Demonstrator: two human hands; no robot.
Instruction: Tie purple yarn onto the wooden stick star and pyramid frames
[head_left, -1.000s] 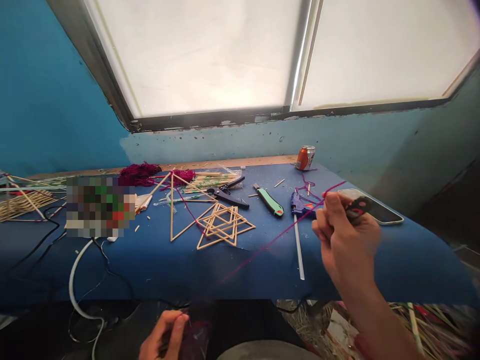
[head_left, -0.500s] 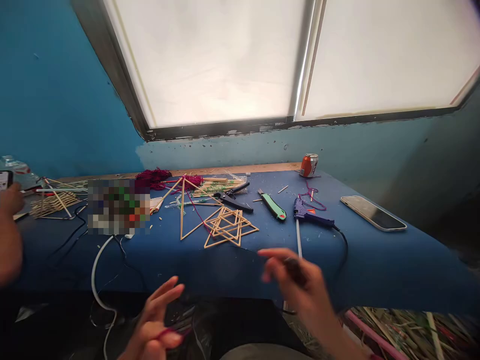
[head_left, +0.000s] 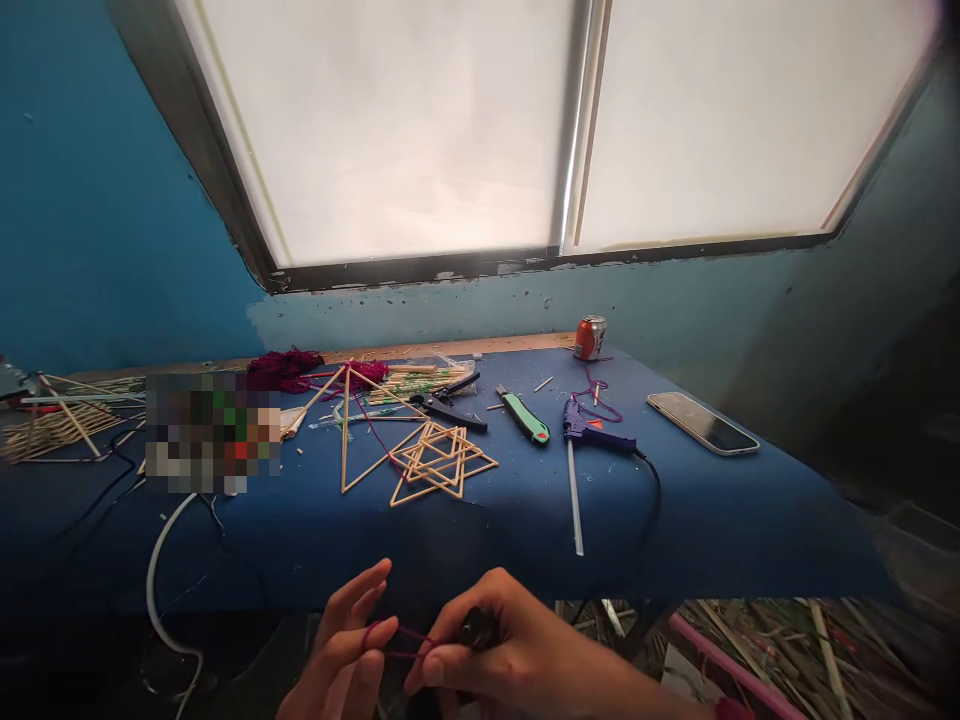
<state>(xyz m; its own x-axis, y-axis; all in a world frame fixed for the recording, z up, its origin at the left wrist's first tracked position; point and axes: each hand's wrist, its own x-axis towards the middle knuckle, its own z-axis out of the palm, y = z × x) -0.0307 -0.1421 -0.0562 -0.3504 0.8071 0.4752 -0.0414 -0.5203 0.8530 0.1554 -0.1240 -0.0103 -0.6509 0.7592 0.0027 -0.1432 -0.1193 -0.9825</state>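
Yarn [head_left: 414, 634] spans my hands in front of the worktop [head_left: 517, 540]: left hand [head_left: 337, 665] spread, apparently keeping the loop open; right hand [head_left: 517, 640] pinching the strands, likely for tension, and gripping a dark object [head_left: 478, 628].

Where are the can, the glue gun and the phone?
Can [head_left: 590, 338]: head view, on its side wall.
Glue gun [head_left: 606, 438]: head view, on its handle.
Phone [head_left: 703, 423]: head view, mid-screen.

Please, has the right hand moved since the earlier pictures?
Yes, the right hand has moved left and down, toward the person's body, away from the glue gun.
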